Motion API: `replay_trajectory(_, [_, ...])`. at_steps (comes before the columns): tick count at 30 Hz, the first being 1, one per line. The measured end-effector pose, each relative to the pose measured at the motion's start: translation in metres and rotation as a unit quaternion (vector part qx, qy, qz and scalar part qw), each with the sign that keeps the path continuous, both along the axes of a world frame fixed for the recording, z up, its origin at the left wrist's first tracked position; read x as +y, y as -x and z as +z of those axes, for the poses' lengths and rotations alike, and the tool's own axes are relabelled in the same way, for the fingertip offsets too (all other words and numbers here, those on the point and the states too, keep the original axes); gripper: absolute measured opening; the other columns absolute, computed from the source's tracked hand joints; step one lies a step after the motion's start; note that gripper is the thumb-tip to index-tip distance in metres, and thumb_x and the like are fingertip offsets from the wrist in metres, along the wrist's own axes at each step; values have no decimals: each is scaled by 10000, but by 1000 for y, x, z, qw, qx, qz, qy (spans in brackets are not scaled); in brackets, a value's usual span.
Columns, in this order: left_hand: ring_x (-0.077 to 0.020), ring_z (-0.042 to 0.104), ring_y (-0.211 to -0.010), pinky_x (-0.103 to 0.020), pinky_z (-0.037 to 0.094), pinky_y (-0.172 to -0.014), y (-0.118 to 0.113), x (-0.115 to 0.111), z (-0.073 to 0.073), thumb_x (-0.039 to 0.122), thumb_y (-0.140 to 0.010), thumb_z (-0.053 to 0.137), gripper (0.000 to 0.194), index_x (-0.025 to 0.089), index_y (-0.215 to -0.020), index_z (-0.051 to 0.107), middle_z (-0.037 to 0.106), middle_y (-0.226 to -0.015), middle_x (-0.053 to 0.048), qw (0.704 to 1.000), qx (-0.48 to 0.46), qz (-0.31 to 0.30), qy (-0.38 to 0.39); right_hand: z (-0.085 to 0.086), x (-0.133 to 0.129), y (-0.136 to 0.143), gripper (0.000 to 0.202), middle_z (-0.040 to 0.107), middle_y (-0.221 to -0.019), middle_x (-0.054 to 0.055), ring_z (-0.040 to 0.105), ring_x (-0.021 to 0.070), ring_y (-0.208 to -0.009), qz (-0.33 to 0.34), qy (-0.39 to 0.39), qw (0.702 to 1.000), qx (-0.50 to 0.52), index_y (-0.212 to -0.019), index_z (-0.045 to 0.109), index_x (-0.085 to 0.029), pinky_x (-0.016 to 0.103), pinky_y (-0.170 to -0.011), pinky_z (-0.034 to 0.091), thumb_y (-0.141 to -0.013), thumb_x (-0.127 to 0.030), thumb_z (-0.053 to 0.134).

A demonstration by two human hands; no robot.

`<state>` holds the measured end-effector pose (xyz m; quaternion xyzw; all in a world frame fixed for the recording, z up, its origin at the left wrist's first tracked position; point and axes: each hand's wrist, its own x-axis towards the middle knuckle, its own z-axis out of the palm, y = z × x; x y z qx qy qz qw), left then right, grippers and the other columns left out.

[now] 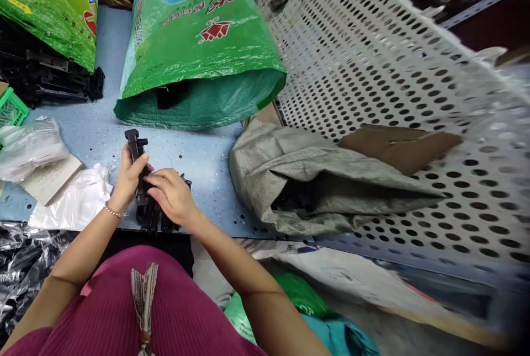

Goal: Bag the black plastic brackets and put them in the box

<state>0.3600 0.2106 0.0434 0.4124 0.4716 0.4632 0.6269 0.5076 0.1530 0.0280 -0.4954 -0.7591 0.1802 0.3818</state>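
My left hand (pixel 129 175) is wrapped round a long black part (pixel 136 147), which stands up from the front of the blue table (pixel 207 152). My right hand (pixel 171 195) touches the same part lower down, its fingers bent against the side. What the right fingertips grip, if anything, is partly hidden. More black parts (pixel 153 218) lie under and beside both hands at the table's front edge.
A green sack (pixel 199 41) lies open behind my hands. To the right are a grey sack (pixel 285 152) and a perforated white panel (pixel 351 52). Clear plastic bags (pixel 72 196), a flat board (pixel 52 178) and a black pile (pixel 53 74) are on the left.
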Motion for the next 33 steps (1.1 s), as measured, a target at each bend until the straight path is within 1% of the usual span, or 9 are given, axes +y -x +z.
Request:
replay_trajectory(3, [-148, 640, -612, -269, 521, -580, 5, -14, 16, 531, -845, 686, 506, 202, -1205, 551, 664, -802, -12, 997, -25, -43, 51, 15, 21, -8, 450, 689, -1035, 115, 613, 253, -970, -43, -32, 998, -19, -1125, 626, -209, 409, -876, 500, -1088, -518, 301])
replay_trajectory(9, [-176, 647, -567, -295, 536, -560, 11, -31, 23, 495, -804, 702, 502, 217, -1193, 550, 650, -682, 19, 994, -26, -58, 89, 14, 77, -8, 603, 645, -812, 89, 585, 232, -802, -55, 0, 992, -110, -843, 602, -215, 354, -743, 435, -1091, -552, 167])
replay_trajectory(12, [-172, 633, -590, -282, 518, -553, 16, -24, 20, 486, -799, 698, 426, 217, -1111, 588, 649, -700, 10, 997, -6, -17, 78, 10, 58, -1, 627, 629, -776, 59, 577, 202, -749, -28, 53, 995, -79, -847, 601, -215, 329, -715, 421, -1103, -524, 118])
replay_trajectory(15, [-159, 610, -647, -269, 503, -577, 22, -14, 18, 502, -815, 663, 355, 188, -981, 658, 688, -796, -32, 998, 28, 13, 62, -3, 19, 5, 569, 650, -846, 86, 579, 224, -814, 73, -14, 990, -119, -890, 636, -208, 351, -751, 427, -1082, -579, 250])
replay_trajectory(20, [-189, 606, -717, -288, 484, -665, 40, 1, -1, 532, -894, 577, 368, 183, -857, 686, 690, -817, -65, 987, 157, -42, 0, -31, -2, 4, 511, 642, -792, 73, 572, 209, -762, 141, -19, 976, -164, -853, 647, -203, 334, -694, 411, -1072, -564, 359])
replay_trajectory(23, [-227, 587, -650, -319, 450, -686, 58, 4, -22, 524, -902, 594, 342, 201, -807, 655, 580, -629, -31, 938, 342, -25, -56, -32, 41, -11, 527, 674, -847, 67, 612, 201, -821, 85, 51, 985, -143, -915, 656, -203, 319, -755, 448, -1098, -529, 285])
replay_trajectory(27, [-280, 642, -655, -365, 487, -749, 62, -18, -49, 446, -896, 644, 361, 191, -1147, 693, 580, -610, -17, 901, 427, -48, -56, -18, 148, -26, 408, 644, -1281, 155, 607, 277, -1161, -140, 112, 973, -149, -1299, 600, -181, 388, -950, 474, -1105, -399, 315])
replay_trajectory(30, [-310, 693, -779, -421, 533, -807, 46, -43, -62, 445, -965, 544, 447, 166, -1292, 666, 680, -787, -101, 871, 478, -79, -83, -7, 222, -26, 499, 508, -1489, 245, 581, 334, -1268, -262, 208, 926, -176, -1504, 428, -121, 445, -1004, 468, -1095, -397, 357])
replay_trajectory(33, [-347, 671, -1049, -491, 526, -958, 40, -55, -65, 436, -985, 513, 435, 177, -1287, 689, 695, -1124, -186, 830, 522, -83, -176, 2, 260, -25, 522, 607, -1372, 288, 618, 343, -1243, -275, 312, 891, -182, -1462, 447, -27, 456, -995, 474, -1091, -388, 378])
